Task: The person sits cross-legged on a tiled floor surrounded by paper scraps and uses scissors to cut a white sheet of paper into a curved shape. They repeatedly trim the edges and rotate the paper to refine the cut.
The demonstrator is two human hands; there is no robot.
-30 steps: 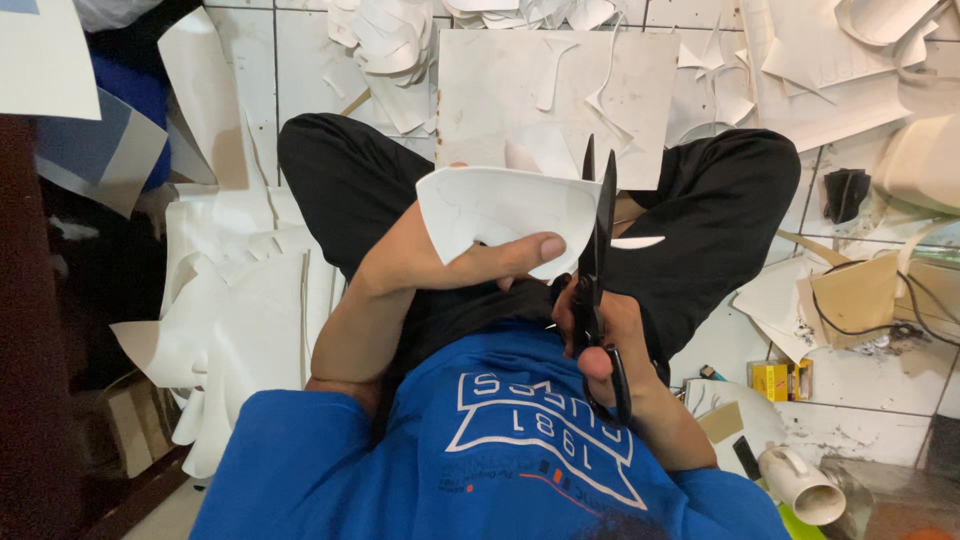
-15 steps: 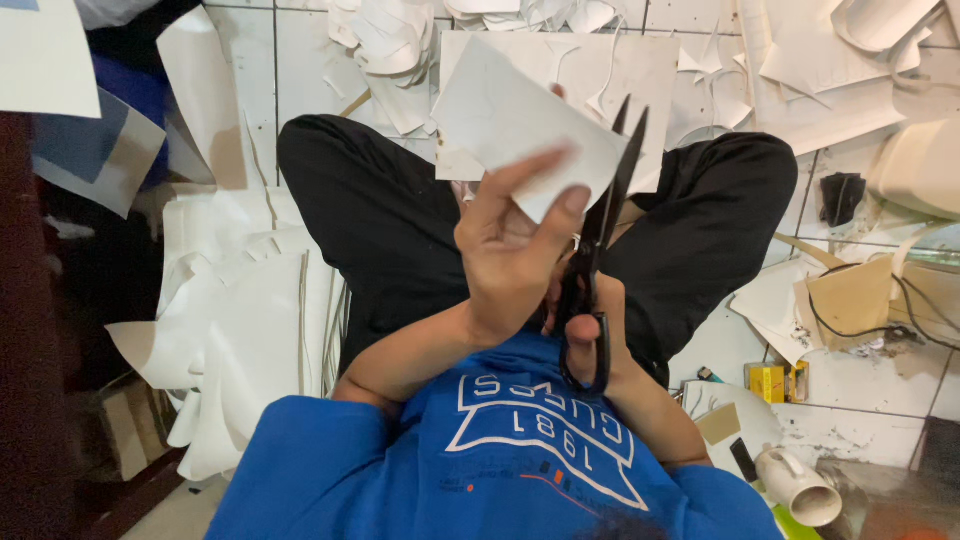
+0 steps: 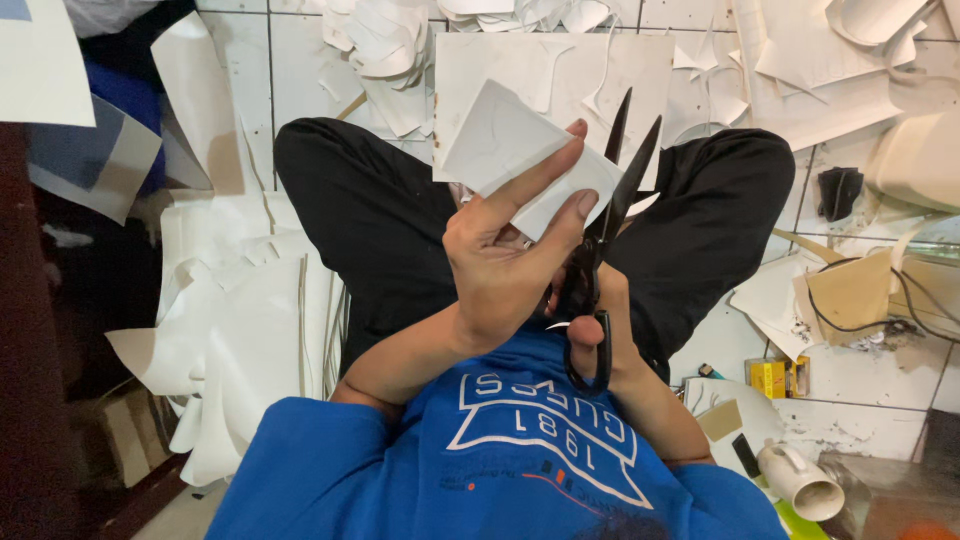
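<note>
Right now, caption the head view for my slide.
Seated cross-legged, left hand lifts a white sheet piece to open black scissors in right hand.

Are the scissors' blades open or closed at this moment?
Open: the black scissors in the right hand show two blade tips spread apart beside the white sheet.

I see a white tiled floor (image 3: 860, 395) strewn with pale offcuts (image 3: 380, 40), a heap of white sheets (image 3: 250, 340) at left, and dark wooden furniture (image 3: 30, 400) along that edge.
</note>
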